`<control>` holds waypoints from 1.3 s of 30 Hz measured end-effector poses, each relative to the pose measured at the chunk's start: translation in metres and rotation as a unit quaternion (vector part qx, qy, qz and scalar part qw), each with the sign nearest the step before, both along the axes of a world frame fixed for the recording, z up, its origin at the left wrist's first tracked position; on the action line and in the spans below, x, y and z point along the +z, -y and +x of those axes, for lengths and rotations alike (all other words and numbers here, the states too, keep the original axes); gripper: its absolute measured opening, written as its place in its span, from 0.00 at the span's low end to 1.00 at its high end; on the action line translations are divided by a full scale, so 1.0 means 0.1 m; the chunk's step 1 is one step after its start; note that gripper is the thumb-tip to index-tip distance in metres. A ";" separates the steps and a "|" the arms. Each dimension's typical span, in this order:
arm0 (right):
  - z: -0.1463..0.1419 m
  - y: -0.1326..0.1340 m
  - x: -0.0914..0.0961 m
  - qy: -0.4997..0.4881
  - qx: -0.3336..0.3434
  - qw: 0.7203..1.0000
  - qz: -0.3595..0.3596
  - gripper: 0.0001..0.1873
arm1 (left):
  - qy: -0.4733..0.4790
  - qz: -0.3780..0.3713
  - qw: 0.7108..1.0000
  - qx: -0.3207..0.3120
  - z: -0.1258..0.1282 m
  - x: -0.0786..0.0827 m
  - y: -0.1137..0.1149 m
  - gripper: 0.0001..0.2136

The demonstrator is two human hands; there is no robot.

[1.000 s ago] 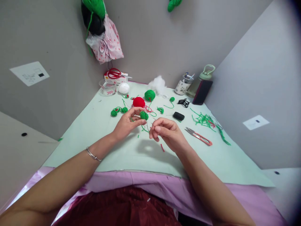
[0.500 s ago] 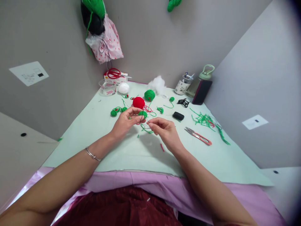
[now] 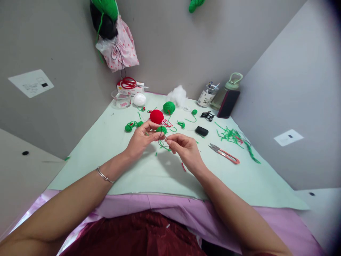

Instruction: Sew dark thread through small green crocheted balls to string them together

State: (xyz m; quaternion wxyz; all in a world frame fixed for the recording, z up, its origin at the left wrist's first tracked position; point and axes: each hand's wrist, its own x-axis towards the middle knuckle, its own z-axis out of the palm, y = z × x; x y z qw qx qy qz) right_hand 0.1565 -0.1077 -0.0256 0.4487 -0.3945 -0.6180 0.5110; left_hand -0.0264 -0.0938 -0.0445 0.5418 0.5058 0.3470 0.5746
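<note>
My left hand (image 3: 142,139) pinches a small round green yarn piece (image 3: 161,130) between thumb and fingers above the table. A dark thread (image 3: 160,142) runs across this piece and loops down below it. Close on the right, my right hand (image 3: 185,146) is closed in a pinch on a thin needle (image 3: 165,138), whose tip is at the green piece. Most of the needle is hidden by the fingers. Just behind the left fingertips sits a red yarn ball (image 3: 156,116). A green yarn ball (image 3: 168,107) lies farther back.
Orange thread snips (image 3: 224,153) lie right of my right hand, with green yarn scraps (image 3: 231,136) beyond. A black thread bundle (image 3: 201,131), black claw clip (image 3: 207,116), phone (image 3: 228,104), pen cup (image 3: 207,96), white stuffing (image 3: 177,96) and red-handled scissors (image 3: 130,83) stand farther back.
My right hand has shifted very slightly left, bringing its pinched fingertips closer to the green piece. The left hand keeps its hold nearly unmoved.
</note>
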 end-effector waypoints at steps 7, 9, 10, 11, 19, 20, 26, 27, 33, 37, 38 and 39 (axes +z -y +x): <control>-0.08 0.02 -0.09 -0.053 0.012 0.998 -0.012 0.12 | -0.003 0.006 1.000 0.010 0.04 -0.03 0.02 0.14; -0.09 0.02 -0.10 -0.057 0.015 0.998 -0.009 0.12 | -0.028 0.027 0.999 0.028 0.04 -0.02 0.03 0.14; -0.09 0.02 -0.10 -0.057 0.016 0.998 -0.009 0.13 | -0.042 0.041 0.997 0.042 0.05 -0.02 0.04 0.14; -0.09 0.01 -0.10 -0.056 0.018 0.998 -0.009 0.13 | -0.054 0.055 0.995 0.058 0.06 -0.02 0.05 0.14; -0.07 -0.01 -0.10 -0.037 0.017 0.999 -0.011 0.13 | -0.038 0.103 0.991 0.075 0.10 -0.01 0.09 0.13; -0.07 -0.01 -0.09 -0.032 0.018 0.999 -0.012 0.13 | -0.041 0.102 0.991 0.072 0.09 -0.01 0.09 0.12; -0.07 -0.01 -0.09 -0.013 0.013 1.000 -0.012 0.14 | -0.041 0.084 0.994 0.062 0.08 0.00 0.11 0.15; -0.07 -0.01 -0.09 -0.012 0.013 1.000 -0.011 0.13 | -0.041 0.082 0.994 0.058 0.08 0.00 0.12 0.16; -0.07 -0.01 -0.10 -0.022 0.023 0.999 -0.020 0.12 | -0.056 0.075 0.994 0.057 0.07 0.02 0.09 0.15; -0.08 0.01 -0.09 -0.025 0.023 0.999 -0.032 0.12 | -0.049 0.065 0.996 0.046 0.06 0.02 0.07 0.13; -0.08 0.01 -0.08 -0.023 0.021 0.999 -0.034 0.12 | -0.044 0.062 0.996 0.040 0.06 0.02 0.07 0.13; -0.08 0.01 -0.08 -0.022 0.020 0.999 -0.034 0.12 | -0.039 0.058 0.997 0.036 0.06 0.02 0.07 0.13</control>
